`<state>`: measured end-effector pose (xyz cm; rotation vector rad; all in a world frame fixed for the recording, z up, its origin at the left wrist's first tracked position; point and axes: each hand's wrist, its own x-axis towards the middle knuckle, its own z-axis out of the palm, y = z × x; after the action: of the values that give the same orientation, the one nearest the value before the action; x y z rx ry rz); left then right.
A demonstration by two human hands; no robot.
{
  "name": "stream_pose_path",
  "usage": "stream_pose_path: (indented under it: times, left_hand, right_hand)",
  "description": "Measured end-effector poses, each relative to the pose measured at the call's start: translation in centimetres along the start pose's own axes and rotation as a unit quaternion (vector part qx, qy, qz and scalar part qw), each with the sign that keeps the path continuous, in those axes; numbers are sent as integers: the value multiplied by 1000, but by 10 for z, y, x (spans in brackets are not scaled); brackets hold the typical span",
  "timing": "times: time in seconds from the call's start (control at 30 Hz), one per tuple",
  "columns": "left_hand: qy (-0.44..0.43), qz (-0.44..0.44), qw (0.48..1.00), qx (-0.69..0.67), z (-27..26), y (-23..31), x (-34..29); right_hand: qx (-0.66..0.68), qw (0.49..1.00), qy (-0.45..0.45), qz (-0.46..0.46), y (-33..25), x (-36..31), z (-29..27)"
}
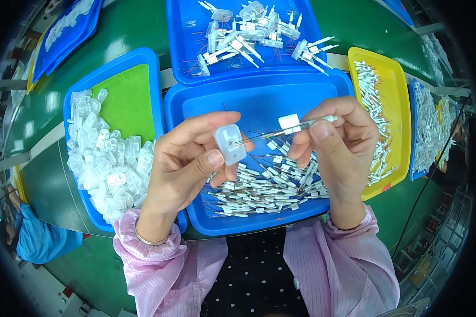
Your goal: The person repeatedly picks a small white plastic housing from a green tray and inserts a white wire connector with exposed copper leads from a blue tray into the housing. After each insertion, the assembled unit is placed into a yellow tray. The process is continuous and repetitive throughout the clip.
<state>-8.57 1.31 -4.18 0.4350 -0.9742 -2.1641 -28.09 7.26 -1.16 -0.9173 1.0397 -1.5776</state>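
Observation:
Between thumb and fingers of my left hand (188, 153) is a translucent plastic housing (230, 141) with small holes in its face. My right hand (336, 140) pinches a thin wired part (288, 127) that has a white block, a metal stem and a white end. Its fine wire leads reach the housing's face near a hole; how deep they go I cannot tell. Below both hands, a blue tray (195, 105) holds a heap of similar white-and-metal wired parts (264, 193).
To the left, a blue tray (156, 79) carries loose clear housings (103, 153) on a green lining. Finished-looking assemblies (248, 31) lie in the far blue tray (177, 47). A yellow tray (402, 105) of white wired pieces (373, 95) stands right. Another person's blue sleeve (47, 238) shows at left.

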Motion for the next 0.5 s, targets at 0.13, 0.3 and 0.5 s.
stream_pose_path:
  times: [0.13,0.3,0.5]
  left_hand:
    - [5,24,998,57,-2,-3,-1]
    - [12,28,989,144,-1,1,-1]
    - [29,69,975,208,4,-3,-2]
  right_hand:
    - [-43,999,12,-14,-3,-4,3]
    - [-134,986,-7,-96,-10,-11,6]
    - [-144,985,41,-79,-6,-10,10]
